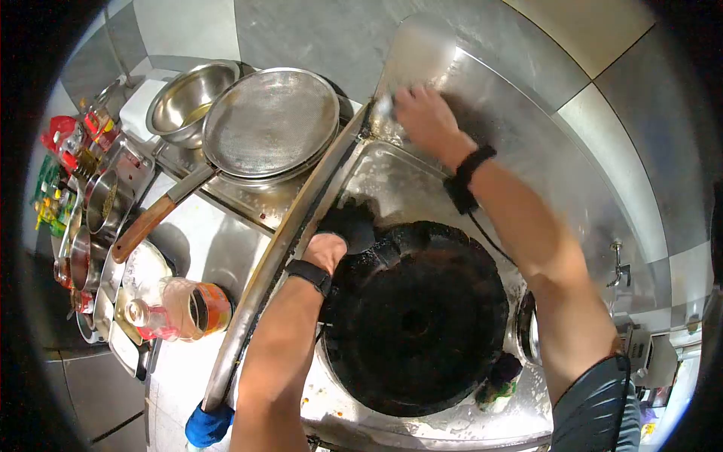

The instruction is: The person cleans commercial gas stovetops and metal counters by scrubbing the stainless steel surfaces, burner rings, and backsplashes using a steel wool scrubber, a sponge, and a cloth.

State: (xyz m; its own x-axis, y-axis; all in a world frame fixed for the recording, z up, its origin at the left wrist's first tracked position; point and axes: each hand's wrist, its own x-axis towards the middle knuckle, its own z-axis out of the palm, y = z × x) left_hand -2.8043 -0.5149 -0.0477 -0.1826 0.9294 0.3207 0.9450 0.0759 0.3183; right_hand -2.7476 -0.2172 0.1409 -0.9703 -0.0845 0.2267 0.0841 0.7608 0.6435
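A large black wok (422,324) fills the middle of the steel stove top. My left hand (327,250) is at the wok's upper left rim, its fingers mostly hidden by a dark cloth (351,226) that they seem to grip there. Farther back, my right hand (428,117) reaches to the steel splash wall beyond the stove. Its fingers are smeared by motion. A small whitish blur (385,105) shows at the fingertips; I cannot make out what it is. Behind it stands a blurred pale panel (422,49).
Left of the stove's raised edge, a round strainer (271,124) with a wooden handle lies beside a steel bowl (188,98). A plastic bottle (188,307) and several seasoning pots (105,203) stand on the counter. A tap (619,267) is at the right, a blue cloth (208,426) at the front left.
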